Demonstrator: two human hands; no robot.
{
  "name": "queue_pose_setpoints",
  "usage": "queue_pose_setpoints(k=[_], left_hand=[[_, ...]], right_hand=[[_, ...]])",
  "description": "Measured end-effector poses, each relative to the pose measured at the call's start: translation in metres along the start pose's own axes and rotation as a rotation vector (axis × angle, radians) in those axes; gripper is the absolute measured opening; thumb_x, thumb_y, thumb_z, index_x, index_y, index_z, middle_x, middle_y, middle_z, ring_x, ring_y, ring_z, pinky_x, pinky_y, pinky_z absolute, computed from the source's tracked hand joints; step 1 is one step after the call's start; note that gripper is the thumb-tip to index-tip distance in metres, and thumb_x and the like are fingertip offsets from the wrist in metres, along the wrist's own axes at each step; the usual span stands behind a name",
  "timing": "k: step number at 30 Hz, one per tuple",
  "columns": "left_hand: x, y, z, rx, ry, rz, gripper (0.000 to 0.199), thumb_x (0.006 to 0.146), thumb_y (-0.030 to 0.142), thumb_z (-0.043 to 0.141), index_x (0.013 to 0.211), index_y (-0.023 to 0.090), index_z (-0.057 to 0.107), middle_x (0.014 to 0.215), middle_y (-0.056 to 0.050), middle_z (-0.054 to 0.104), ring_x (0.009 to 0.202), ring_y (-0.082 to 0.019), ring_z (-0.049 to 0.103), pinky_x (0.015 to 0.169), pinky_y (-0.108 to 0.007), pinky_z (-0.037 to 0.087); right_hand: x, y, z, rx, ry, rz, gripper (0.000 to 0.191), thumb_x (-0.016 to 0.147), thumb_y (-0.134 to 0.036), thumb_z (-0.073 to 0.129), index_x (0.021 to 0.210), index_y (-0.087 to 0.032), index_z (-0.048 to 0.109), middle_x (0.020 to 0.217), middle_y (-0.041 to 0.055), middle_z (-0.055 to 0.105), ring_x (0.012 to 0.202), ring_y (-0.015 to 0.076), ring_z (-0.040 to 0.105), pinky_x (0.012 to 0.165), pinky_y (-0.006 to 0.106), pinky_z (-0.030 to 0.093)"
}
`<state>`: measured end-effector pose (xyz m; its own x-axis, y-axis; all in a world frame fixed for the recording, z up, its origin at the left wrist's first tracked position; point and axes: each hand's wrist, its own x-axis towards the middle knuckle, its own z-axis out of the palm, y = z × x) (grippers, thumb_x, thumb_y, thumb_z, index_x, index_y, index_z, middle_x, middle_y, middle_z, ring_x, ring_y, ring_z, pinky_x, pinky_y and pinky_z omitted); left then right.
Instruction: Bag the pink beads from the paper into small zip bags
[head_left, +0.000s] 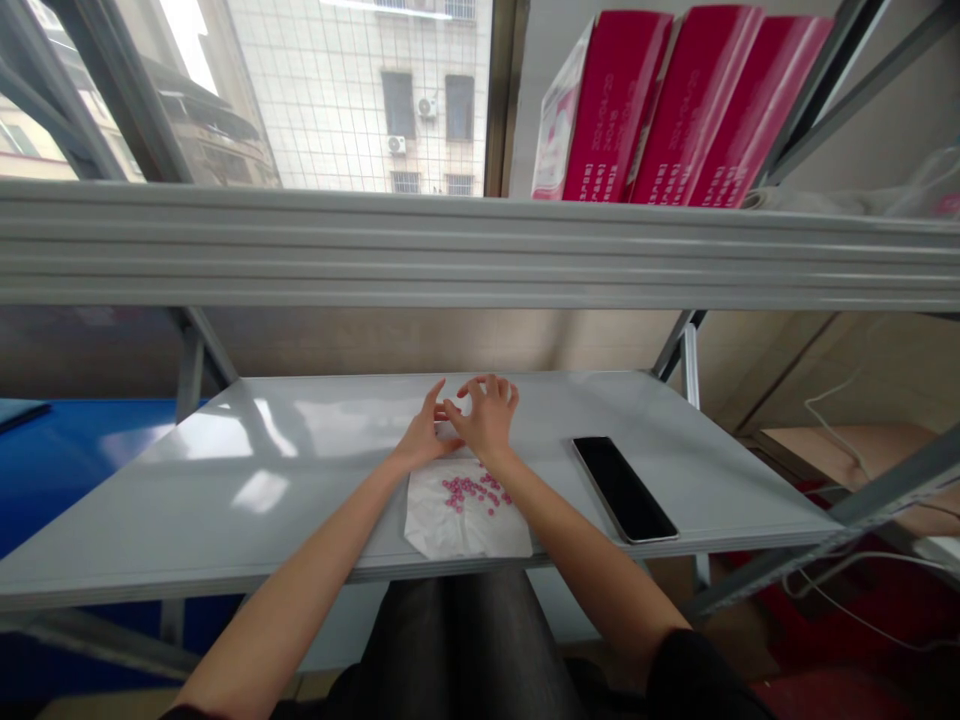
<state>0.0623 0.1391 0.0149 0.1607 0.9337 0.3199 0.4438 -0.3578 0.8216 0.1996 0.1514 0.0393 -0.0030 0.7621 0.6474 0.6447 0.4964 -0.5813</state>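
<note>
My left hand (427, 433) is over the table just beyond a white tissue, its thumb and fingers curved apart. My right hand (486, 415) is beside it, fingers spread and bent, its thumb and index side close to the left hand's fingertips. Nothing can be made out in either hand. The crumpled white tissue (442, 537) lies flat near the table's front edge, below the wrists. Several small pink beads (469, 488) are scattered on it, some partly hidden by my right forearm.
A black phone (624, 488) lies on the grey-white table (330, 510), right of the tissue. A metal shelf beam (480, 250) crosses above the hands, with pink boxes (615, 110) standing on the shelf. Cables (847, 440) hang at the right.
</note>
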Motion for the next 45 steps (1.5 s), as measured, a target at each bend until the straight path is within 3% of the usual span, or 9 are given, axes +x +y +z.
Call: queue_pose_setpoints(k=[3,5,9,12,16,19,23,29,45], left_hand=[[0.005,-0.007,-0.001,0.018,0.008,-0.038,0.099,0.072,0.015,0.080,0.152,0.021,0.022,0.114,-0.008,0.070,0.101,-0.021,0.070,0.091,-0.037,0.053],[0.008,-0.011,-0.003,0.051,0.018,-0.069,0.071,0.082,0.021,0.076,0.143,0.018,0.040,0.111,-0.007,0.069,0.095,-0.021,0.069,0.087,-0.040,0.056],[0.010,-0.016,-0.008,0.113,0.043,-0.110,0.031,0.095,0.033,0.062,0.121,0.016,0.060,0.116,-0.008,0.065,0.096,-0.021,0.067,0.082,-0.042,0.058],[0.010,-0.015,-0.008,0.119,0.044,-0.123,0.030,0.095,0.033,0.063,0.119,0.015,0.061,0.115,-0.008,0.066,0.095,-0.021,0.067,0.081,-0.041,0.058],[0.010,-0.012,-0.002,0.113,0.081,-0.134,0.033,0.095,0.034,0.062,0.123,0.016,0.059,0.115,-0.008,0.066,0.093,-0.020,0.067,0.080,-0.040,0.059],[0.009,-0.011,0.002,0.125,0.105,-0.146,0.035,0.095,0.034,0.062,0.124,0.016,0.058,0.113,-0.008,0.066,0.091,-0.020,0.067,0.079,-0.039,0.059],[0.007,-0.012,0.001,0.154,0.118,-0.146,0.036,0.095,0.034,0.063,0.126,0.016,0.057,0.111,-0.008,0.066,0.089,-0.019,0.067,0.077,-0.039,0.059],[0.004,-0.018,-0.010,0.154,0.078,-0.057,0.033,0.094,0.032,0.063,0.123,0.016,0.059,0.119,-0.009,0.064,0.103,-0.023,0.065,0.088,-0.045,0.056],[-0.003,-0.012,-0.017,0.260,0.068,-0.148,0.032,0.096,0.032,0.062,0.123,0.016,0.059,0.109,-0.007,0.067,0.086,-0.018,0.068,0.075,-0.037,0.059]], right_hand=[[0.005,-0.006,0.003,0.013,-0.026,-0.057,0.010,0.078,-0.020,0.072,0.087,-0.022,0.066,0.118,0.0107,0.064,0.127,0.0323,0.043,0.116,0.055,0.012],[0.011,-0.004,0.003,0.056,-0.025,-0.052,0.009,0.078,-0.019,0.071,0.086,-0.022,0.067,0.115,0.0106,0.066,0.126,0.0318,0.045,0.116,0.054,0.015],[0.026,0.020,-0.008,0.202,0.013,0.067,0.017,0.091,-0.032,0.057,0.096,-0.019,0.067,0.112,0.0118,0.068,0.119,0.0298,0.053,0.108,0.049,0.033],[0.029,0.044,-0.013,0.330,-0.013,0.192,0.035,0.102,-0.040,0.039,0.112,-0.017,0.064,0.116,0.0110,0.068,0.108,0.0249,0.062,0.093,0.042,0.049],[0.014,0.062,-0.004,0.445,-0.145,0.281,0.034,0.099,-0.041,0.055,0.121,-0.016,0.060,0.118,0.0093,0.066,0.099,0.0220,0.067,0.085,0.042,0.055],[0.004,0.061,0.009,0.485,-0.253,0.281,0.033,0.097,-0.033,0.060,0.126,-0.017,0.058,0.113,0.0077,0.067,0.090,0.0199,0.068,0.080,0.039,0.057],[0.005,0.057,0.015,0.468,-0.323,0.227,0.055,0.084,-0.012,0.064,0.137,-0.019,0.050,0.101,0.0040,0.070,0.079,0.0176,0.066,0.080,0.037,0.055],[0.002,0.065,0.004,0.394,-0.334,0.159,0.029,0.096,-0.028,0.063,0.122,-0.016,0.060,0.106,0.0056,0.067,0.089,0.0195,0.067,0.082,0.040,0.056],[0.004,0.071,-0.013,0.213,-0.431,0.277,0.030,0.097,-0.031,0.062,0.123,-0.016,0.059,0.116,0.0079,0.065,0.093,0.0202,0.068,0.080,0.039,0.059]])
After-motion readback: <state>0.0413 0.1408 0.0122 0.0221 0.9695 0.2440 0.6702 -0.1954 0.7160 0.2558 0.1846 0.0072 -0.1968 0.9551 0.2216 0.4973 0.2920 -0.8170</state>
